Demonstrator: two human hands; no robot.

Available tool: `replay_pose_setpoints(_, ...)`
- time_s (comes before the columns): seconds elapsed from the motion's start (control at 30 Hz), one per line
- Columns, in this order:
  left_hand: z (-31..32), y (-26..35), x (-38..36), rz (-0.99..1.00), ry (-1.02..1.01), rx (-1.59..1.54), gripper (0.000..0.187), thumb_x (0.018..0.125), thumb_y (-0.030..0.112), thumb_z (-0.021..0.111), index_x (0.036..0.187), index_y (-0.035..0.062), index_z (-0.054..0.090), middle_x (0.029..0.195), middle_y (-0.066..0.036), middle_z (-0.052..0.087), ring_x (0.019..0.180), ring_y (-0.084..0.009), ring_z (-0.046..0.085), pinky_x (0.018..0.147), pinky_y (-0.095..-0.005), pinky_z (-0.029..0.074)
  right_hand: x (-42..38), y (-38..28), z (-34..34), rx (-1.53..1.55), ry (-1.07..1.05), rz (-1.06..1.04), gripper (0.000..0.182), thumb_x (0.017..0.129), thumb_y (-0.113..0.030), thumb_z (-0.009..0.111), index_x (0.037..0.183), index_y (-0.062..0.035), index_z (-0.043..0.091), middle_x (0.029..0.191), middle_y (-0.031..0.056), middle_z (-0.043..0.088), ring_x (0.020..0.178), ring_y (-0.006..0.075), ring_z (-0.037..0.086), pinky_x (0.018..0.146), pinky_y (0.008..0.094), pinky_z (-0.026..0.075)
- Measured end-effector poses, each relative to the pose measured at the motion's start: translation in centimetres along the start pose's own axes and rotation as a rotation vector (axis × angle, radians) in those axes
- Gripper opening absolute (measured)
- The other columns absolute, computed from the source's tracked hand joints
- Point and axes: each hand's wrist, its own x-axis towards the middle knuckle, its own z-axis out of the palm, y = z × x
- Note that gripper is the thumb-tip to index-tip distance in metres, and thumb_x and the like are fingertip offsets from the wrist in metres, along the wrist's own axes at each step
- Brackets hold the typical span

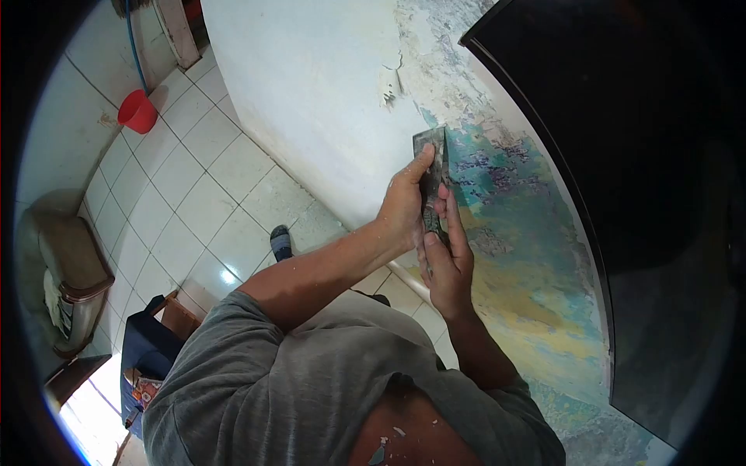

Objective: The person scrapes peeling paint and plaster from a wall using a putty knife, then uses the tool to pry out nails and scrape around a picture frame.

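A grey metal scraper [432, 167] with a wide flat blade is held against or very close to the wall, its blade edge pointing up. My left hand [402, 203] grips it near the blade, thumb pressed on the flat face. Lower down, my right hand [451, 264] is closed around the handle, its thumb on the front. Around the blade, smooth white paint [326, 85] meets a stripped area [517, 225] of green, yellow and purple patches. A torn paint flap [390, 87] hangs above the scraper.
A black panel [660, 155] with a dark frame stands at the right. White floor tiles [206, 202] lie at the left, with a red bucket [137, 112], a brown armchair [74, 256] and a dark cloth [148, 342] over furniture. A socked foot [280, 242] is on the floor.
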Motion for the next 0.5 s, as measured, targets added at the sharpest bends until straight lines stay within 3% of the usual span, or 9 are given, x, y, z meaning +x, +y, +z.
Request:
replay_pose_setpoints(0.03, 0.4, -0.4, -0.6, -0.004, -0.001, 0.002, 0.042, 0.098, 0.05, 0.056, 0.081, 0.012, 0.057, 0.059, 0.001, 0.053, 0.048, -0.0119, 0.045, 0.047, -0.026, 0.039, -0.4, 0.1, -0.3, -0.035, -0.025, -0.012, 0.065, 0.099, 0.001, 0.041, 0.159, -0.0068, 0.019, 0.16, 0.0112, 0.032, 0.095, 0.0006, 0.053, 0.063, 0.0152, 0.041)
replay_pose_setpoints(0.07, 1.2, -0.8, -1.3, -0.018, -0.008, -0.026, 0.045, 0.098, 0.051, 0.055, 0.078, 0.0114, 0.057, 0.059, 0.0, 0.052, 0.048, -0.0119, 0.044, 0.047, -0.0259, 0.038, -0.7, -0.2, -0.3, -0.038, -0.022, -0.016, 0.065, 0.099, 0.001, 0.041, 0.159, -0.0068, 0.019, 0.16, 0.0112, 0.032, 0.095, 0.0006, 0.053, 0.063, 0.0152, 0.041)
replay_pose_setpoints(0.13, 1.5, -0.5, -0.8, -0.025, -0.018, -0.055, 0.047, 0.098, 0.052, 0.055, 0.076, 0.0108, 0.056, 0.059, 0.0, 0.052, 0.048, -0.0118, 0.044, 0.047, -0.0259, 0.038, -1.0, -0.9, 0.0, 0.059, 0.064, -0.015, 0.064, 0.096, -0.001, 0.044, 0.157, -0.0013, 0.024, 0.155, 0.0125, 0.039, 0.139, 0.0197, 0.039, 0.108, 0.0298, 0.036)
replay_pose_setpoints(0.3, 0.7, 0.0, 0.2, 0.031, -0.015, 0.052, 0.052, 0.099, 0.053, 0.053, 0.066, 0.0127, 0.055, 0.058, 0.0, 0.053, 0.048, -0.0123, 0.045, 0.048, -0.0269, 0.039, 0.0, -0.8, 0.4, 0.099, 0.04, 0.009, 0.064, 0.098, -0.003, 0.045, 0.157, -0.001, 0.023, 0.155, 0.0125, 0.038, 0.14, 0.0208, 0.038, 0.108, 0.0302, 0.037)
replay_pose_setpoints(0.43, 2.2, -1.3, -0.9, 0.011, -0.002, -0.005, 0.051, 0.099, 0.052, 0.052, 0.066, 0.013, 0.055, 0.057, 0.0, 0.053, 0.045, -0.0124, 0.042, 0.046, -0.027, 0.039, -0.2, -0.6, -0.4, 0.021, 0.054, -0.015, 0.062, 0.098, -0.001, 0.045, 0.157, -0.0012, 0.024, 0.154, 0.0135, 0.039, 0.136, 0.0178, 0.041, 0.1, 0.0269, 0.042)
replay_pose_setpoints(0.47, -0.1, -1.1, 1.0, -0.022, -0.089, -0.044, 0.039, 0.098, 0.05, 0.058, 0.084, 0.013, 0.06, 0.062, -0.002, 0.056, 0.051, -0.0128, 0.05, 0.05, -0.027, 0.045, -0.2, -0.7, -0.2, 0.078, 0.067, -0.026, 0.062, 0.098, 0.0, 0.045, 0.157, -0.0011, 0.025, 0.153, 0.0138, 0.04, 0.135, 0.0174, 0.041, 0.099, 0.0266, 0.042)
replay_pose_setpoints(0.5, -0.5, -0.5, 1.2, -0.033, -0.082, -0.047, 0.039, 0.098, 0.05, 0.058, 0.084, 0.013, 0.06, 0.062, -0.002, 0.056, 0.051, -0.0128, 0.05, 0.05, -0.027, 0.045, 0.1, -0.9, 0.0, 0.078, 0.073, -0.014, 0.062, 0.098, 0.0, 0.045, 0.157, -0.0011, 0.025, 0.153, 0.0138, 0.04, 0.135, 0.0174, 0.041, 0.099, 0.0266, 0.042)
